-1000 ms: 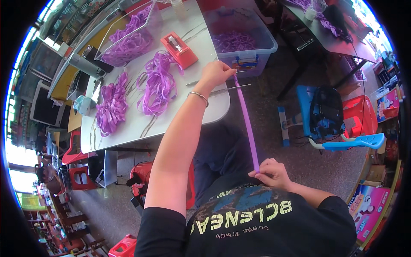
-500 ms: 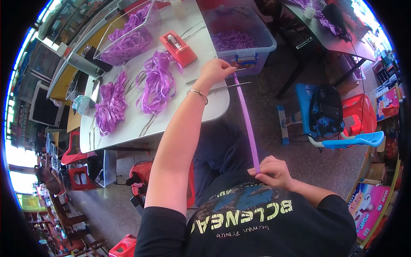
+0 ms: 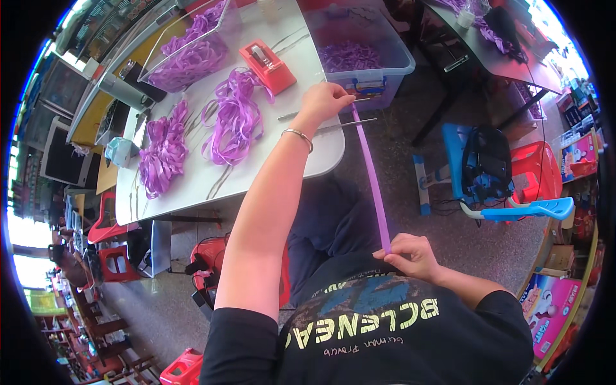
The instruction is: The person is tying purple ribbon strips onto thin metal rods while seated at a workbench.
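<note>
A purple ribbon runs taut from the table's edge down toward my body. Its upper end is pinched in my left hand, right beside two thin metal rods that jut past the table edge. Close to my shirt, my right hand grips the lower end between thumb and fingers. Left of my left forearm, a loose pile of purple ribbon and a bundle of folded ribbon lie on the white table. A red tape dispenser stands behind my left hand.
A clear bin of purple ribbon sits at the table's far left. Another plastic bin with ribbon stands beyond the table's right edge. To the right are a blue chair with a black bag and a red stool.
Both hands keep their hold on the ribbon, which stays stretched. The lower end has risen very slightly near my right hand, and the view has shifted a little.
</note>
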Action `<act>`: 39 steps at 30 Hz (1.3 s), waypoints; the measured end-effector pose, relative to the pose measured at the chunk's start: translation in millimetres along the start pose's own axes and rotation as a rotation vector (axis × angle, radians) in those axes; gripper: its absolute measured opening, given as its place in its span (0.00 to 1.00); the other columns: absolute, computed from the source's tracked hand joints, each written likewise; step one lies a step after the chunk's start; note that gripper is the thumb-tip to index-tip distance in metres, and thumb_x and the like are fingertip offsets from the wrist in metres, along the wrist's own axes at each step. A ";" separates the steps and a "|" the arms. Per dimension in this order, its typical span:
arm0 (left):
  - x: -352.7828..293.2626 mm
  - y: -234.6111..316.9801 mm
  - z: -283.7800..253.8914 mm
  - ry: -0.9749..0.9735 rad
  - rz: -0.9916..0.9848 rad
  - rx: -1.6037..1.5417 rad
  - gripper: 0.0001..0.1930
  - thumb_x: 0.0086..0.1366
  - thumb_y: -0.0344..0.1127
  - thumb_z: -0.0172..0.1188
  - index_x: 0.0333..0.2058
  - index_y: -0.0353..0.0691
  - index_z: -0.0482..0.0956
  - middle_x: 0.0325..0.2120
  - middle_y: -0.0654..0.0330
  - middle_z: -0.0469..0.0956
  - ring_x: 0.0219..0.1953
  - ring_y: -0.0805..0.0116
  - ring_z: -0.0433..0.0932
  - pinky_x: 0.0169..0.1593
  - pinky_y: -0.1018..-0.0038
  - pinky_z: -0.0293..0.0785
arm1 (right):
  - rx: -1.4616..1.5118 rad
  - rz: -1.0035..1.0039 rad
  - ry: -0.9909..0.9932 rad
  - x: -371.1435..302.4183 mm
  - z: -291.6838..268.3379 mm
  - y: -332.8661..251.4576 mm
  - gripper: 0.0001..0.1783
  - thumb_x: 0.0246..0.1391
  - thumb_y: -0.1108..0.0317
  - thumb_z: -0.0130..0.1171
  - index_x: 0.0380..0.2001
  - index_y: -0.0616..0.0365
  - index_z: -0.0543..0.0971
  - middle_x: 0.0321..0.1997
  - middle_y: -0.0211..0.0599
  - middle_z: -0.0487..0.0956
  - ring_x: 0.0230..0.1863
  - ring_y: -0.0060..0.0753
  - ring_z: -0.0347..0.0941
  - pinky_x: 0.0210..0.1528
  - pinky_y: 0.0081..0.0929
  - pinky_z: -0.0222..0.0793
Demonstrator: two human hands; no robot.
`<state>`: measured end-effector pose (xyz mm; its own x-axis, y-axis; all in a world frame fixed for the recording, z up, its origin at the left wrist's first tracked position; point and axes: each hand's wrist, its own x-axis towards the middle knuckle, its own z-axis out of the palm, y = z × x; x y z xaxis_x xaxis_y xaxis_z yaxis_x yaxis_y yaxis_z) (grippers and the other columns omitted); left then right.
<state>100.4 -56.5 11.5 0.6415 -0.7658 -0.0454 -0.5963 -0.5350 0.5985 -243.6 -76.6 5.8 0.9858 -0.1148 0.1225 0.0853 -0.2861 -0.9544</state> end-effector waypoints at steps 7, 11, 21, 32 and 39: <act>1.3 0.5 -1.5 0.000 -0.020 -0.017 0.13 0.53 0.49 0.59 0.31 0.49 0.83 0.27 0.63 0.80 0.32 0.68 0.78 0.37 0.73 0.71 | -0.008 0.002 -0.007 0.6 -5.5 -6.5 0.08 0.43 0.73 0.61 0.31 0.56 0.82 0.26 0.32 0.79 0.27 0.25 0.72 0.31 0.22 0.67; 1.0 1.0 -2.4 0.001 -0.030 -0.021 0.13 0.52 0.49 0.59 0.30 0.49 0.83 0.27 0.62 0.80 0.32 0.67 0.78 0.37 0.73 0.71 | -0.098 -0.257 -0.040 24.6 -28.0 -36.0 0.09 0.47 0.65 0.59 0.31 0.57 0.82 0.27 0.33 0.80 0.25 0.28 0.72 0.29 0.23 0.66; -2.1 0.3 -1.5 0.013 0.054 -0.091 0.09 0.49 0.41 0.57 0.25 0.45 0.83 0.15 0.56 0.75 0.23 0.60 0.75 0.31 0.68 0.69 | -0.299 -0.628 0.156 252.4 -119.1 -91.2 0.17 0.60 0.62 0.43 0.40 0.62 0.77 0.23 0.23 0.71 0.23 0.13 0.59 0.26 0.13 0.55; -6.9 -3.3 -2.3 0.083 0.260 -0.115 0.11 0.47 0.32 0.52 0.28 0.38 0.81 0.24 0.56 0.74 0.32 0.60 0.70 0.38 0.68 0.67 | 0.192 0.217 0.062 411.1 -112.9 137.1 0.19 0.55 0.51 0.50 0.37 0.53 0.80 0.24 0.18 0.72 0.19 0.12 0.56 0.20 0.11 0.50; -1.7 2.3 1.7 0.099 0.207 -0.200 0.10 0.47 0.30 0.52 0.27 0.38 0.81 0.21 0.56 0.72 0.26 0.65 0.71 0.32 0.71 0.66 | 0.400 0.458 0.176 282.4 -72.5 273.7 0.18 0.53 0.49 0.51 0.27 0.51 0.80 0.18 0.19 0.67 0.19 0.15 0.59 0.21 0.17 0.52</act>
<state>97.1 -57.1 11.7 0.5665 -0.8071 0.1662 -0.6187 -0.2833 0.7327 47.7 -256.4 -201.1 0.8995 -0.3060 -0.3119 -0.2584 0.2031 -0.9444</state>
